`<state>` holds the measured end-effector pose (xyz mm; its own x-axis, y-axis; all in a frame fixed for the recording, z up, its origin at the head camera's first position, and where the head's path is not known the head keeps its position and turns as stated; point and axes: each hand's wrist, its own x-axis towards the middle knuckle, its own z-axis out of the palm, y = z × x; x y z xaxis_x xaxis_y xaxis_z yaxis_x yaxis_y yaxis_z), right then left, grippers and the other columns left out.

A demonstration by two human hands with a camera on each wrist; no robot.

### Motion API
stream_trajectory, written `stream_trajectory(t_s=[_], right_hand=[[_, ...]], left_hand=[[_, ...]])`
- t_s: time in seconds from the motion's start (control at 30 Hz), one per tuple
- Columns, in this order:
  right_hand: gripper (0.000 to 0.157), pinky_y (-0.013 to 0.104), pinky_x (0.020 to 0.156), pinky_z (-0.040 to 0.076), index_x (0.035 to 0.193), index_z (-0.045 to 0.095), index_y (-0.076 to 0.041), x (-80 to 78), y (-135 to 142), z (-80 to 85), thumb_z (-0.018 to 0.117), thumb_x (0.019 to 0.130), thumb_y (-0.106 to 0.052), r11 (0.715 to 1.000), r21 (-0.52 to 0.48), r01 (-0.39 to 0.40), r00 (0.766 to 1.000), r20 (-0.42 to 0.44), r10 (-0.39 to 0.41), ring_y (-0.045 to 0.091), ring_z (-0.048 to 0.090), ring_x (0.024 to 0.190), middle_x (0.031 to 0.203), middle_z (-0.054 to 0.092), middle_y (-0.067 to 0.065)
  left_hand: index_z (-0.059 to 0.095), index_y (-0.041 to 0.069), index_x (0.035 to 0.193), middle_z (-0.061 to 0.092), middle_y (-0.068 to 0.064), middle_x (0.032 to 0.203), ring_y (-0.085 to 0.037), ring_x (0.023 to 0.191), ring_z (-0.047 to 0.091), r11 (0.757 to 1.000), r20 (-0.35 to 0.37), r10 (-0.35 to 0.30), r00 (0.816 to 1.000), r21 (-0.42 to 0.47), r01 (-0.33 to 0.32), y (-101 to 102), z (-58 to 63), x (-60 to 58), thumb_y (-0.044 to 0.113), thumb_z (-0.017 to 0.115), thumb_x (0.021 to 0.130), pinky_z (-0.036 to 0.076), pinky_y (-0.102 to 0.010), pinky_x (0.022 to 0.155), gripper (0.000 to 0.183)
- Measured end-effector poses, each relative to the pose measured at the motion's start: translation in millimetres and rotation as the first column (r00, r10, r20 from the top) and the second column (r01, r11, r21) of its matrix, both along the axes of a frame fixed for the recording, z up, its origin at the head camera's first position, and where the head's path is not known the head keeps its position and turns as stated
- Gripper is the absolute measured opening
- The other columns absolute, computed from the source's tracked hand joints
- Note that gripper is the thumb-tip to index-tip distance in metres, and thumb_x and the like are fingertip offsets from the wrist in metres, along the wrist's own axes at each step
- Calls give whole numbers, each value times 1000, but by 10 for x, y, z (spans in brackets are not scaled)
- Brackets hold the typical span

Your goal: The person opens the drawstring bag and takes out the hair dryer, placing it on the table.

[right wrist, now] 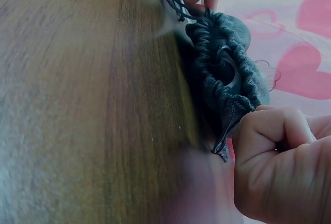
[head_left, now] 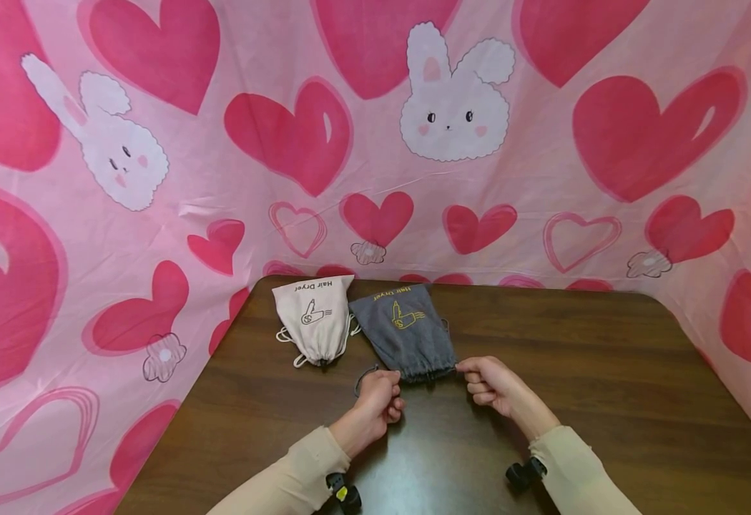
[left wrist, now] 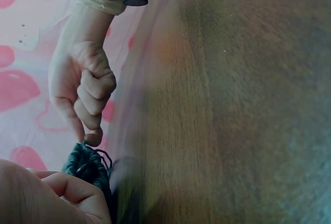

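A dark grey drawstring bag (head_left: 401, 329) lies on the table, its yellow "Hair Dryer" print and dryer drawing facing up. Its gathered mouth points toward me. My left hand (head_left: 378, 400) pinches the left corner of that mouth, and a loop of dark cord (head_left: 357, 379) stands out beside it. At the opposite corner, my right hand (head_left: 494, 386) pinches the edge between thumb and index finger, the other fingers curled in. In the right wrist view the ruffled mouth (right wrist: 238, 53) gapes partly, with a dark ribbed thing (right wrist: 222, 69) showing inside.
A cream drawstring bag (head_left: 314, 322) with black "Hair Dryer" print lies left of the grey one, nearly against it, its white cords (head_left: 300, 357) loose. The dark wooden table (head_left: 575, 343) ends at a pink heart-and-rabbit cloth (head_left: 375, 164) behind and at the sides.
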<state>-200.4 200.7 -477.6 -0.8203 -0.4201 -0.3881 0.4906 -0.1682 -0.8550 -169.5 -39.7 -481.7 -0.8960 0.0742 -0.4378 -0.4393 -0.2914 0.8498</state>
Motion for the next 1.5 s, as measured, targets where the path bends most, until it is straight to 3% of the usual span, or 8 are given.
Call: stream_trajectory(t_s=[0.53, 0.83, 1.0, 1.27, 1.37, 1.5], right_hand=[[40, 14, 42, 21, 68, 38, -16, -2, 27, 4, 45, 105, -2, 1000, -10, -2, 1000, -11, 2, 1, 19, 47, 58, 24, -11], [40, 14, 42, 22, 69, 37, -16, -5, -20, 20, 49, 106, -6, 996, 82, 17, 1000, -18, -16, 1, 22, 47, 59, 26, -10], [39, 14, 42, 22, 70, 38, -16, 1, -38, 26, 49, 107, -10, 994, 107, 26, 1000, -13, -25, 0, 22, 47, 59, 26, -9], [37, 13, 43, 22, 74, 38, -16, 3, -37, 15, 49, 109, -10, 993, 113, -17, 999, -41, 22, 1, 22, 48, 60, 25, -9], [37, 13, 43, 22, 75, 37, -16, -1, -37, 5, 48, 110, -9, 994, 108, -19, 998, -53, 24, 1, 21, 49, 61, 24, -9], [36, 13, 43, 23, 75, 38, -15, -3, -41, 1, 47, 109, -8, 994, 106, -16, 998, -54, 22, 0, 22, 48, 61, 25, -9]], left_hand=[[42, 8, 98, 35, 3, 69, -8, 52, 36, 1000, 9, 5, 1000, 2, -5, -28, -15, 2, 6, 49, 109, 25, -15, 46, 13], [40, 9, 100, 34, 4, 66, -10, 52, 36, 999, 33, 17, 999, 31, -18, -36, 16, -38, 6, 46, 107, 25, -16, 46, 9], [41, 11, 93, 36, 5, 64, -8, 51, 40, 999, 61, -47, 997, -5, 48, -79, 29, -95, 10, 49, 107, 26, -13, 45, 16], [44, 11, 89, 38, 4, 66, -6, 50, 45, 984, 86, -162, 983, -66, 168, -174, 34, -169, 11, 56, 107, 28, -12, 44, 21], [44, 11, 90, 38, 4, 67, -6, 51, 45, 981, 90, -171, 981, -72, 178, -195, 38, -200, 10, 56, 107, 28, -12, 45, 21], [45, 10, 92, 38, 3, 68, -8, 51, 44, 988, 77, -133, 988, -73, 139, -198, 32, -212, 9, 57, 105, 28, -13, 45, 18]])
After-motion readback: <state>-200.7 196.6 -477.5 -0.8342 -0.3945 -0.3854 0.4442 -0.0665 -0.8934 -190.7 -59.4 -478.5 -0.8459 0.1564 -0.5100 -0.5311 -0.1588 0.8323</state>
